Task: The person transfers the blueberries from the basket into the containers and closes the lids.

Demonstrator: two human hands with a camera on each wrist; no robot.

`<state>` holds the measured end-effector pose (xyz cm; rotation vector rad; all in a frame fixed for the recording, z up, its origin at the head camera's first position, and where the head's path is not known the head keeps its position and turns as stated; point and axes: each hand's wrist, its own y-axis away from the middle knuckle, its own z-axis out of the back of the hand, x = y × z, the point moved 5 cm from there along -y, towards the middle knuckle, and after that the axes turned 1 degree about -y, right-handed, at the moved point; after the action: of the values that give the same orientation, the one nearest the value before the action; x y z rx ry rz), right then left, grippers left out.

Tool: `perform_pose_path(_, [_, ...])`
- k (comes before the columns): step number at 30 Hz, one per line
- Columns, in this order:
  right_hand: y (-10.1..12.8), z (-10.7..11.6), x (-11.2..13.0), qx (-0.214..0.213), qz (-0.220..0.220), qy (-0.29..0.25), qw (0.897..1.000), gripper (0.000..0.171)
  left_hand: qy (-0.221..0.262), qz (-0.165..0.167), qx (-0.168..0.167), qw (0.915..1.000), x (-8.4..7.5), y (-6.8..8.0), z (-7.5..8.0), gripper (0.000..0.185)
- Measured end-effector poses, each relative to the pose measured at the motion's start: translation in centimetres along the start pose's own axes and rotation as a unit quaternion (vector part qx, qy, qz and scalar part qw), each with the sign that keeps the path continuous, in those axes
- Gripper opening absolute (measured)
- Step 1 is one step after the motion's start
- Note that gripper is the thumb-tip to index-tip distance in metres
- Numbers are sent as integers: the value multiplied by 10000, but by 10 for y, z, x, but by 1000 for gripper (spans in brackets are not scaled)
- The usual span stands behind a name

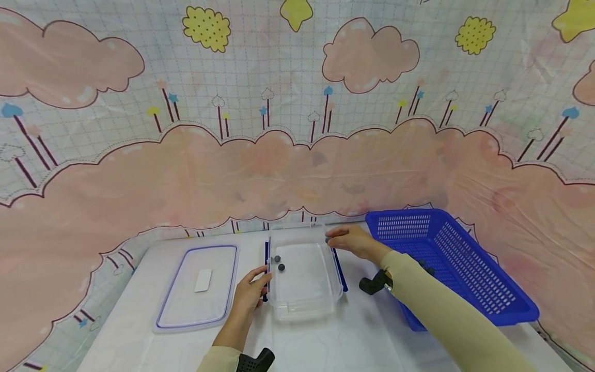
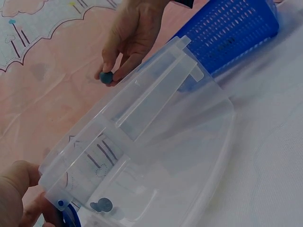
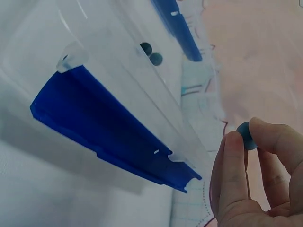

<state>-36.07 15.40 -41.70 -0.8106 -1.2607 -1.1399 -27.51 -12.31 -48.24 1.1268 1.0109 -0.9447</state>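
Note:
A clear plastic container (image 1: pixel 302 302) stands open on the white table, with a blue latch (image 1: pixel 267 258) on its left side and another (image 1: pixel 339 268) on its right. Two dark blue balls (image 1: pixel 279 263) lie inside near the left wall; the left wrist view shows these balls (image 2: pixel 103 205) through the wall. My right hand (image 1: pixel 331 241) hovers over the container's far right rim and pinches a third small blue ball (image 3: pixel 245 135) between thumb and fingertips. My left hand (image 1: pixel 262 276) holds the container's left side at the latch (image 2: pixel 71 217).
The container's clear lid (image 1: pixel 197 287) with a blue rim lies flat to the left. A blue perforated basket (image 1: pixel 465 268) sits to the right, close to my right forearm. A cloud-patterned cloth hangs behind the table.

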Motion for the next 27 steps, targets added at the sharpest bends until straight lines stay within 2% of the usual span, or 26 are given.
perform_pose_path(6, [-6, -10, -1, -77, -117, 32, 9999, 37, 42, -36, 18, 10000, -1, 1, 0, 42])
perform_pose_path(12, [-12, -19, -3, -201, -204, 544, 9981, 31, 59, -15, -20, 10000, 0, 1, 0, 42])
perform_pose_path(18, [-14, -29, 2, -231, -68, 897, 9957, 32, 56, -35, -52, 10000, 0, 1, 0, 42])
perform_pose_path(23, [-18, -37, 5, -448, -74, 1281, 9907, 28, 85, -34, -38, 10000, 1, 0, 0, 41])
perform_pose_path(27, [-26, -45, 3, -483, -121, 1381, 9892, 26, 64, -40, -7, 10000, 1, 0, 0, 41])
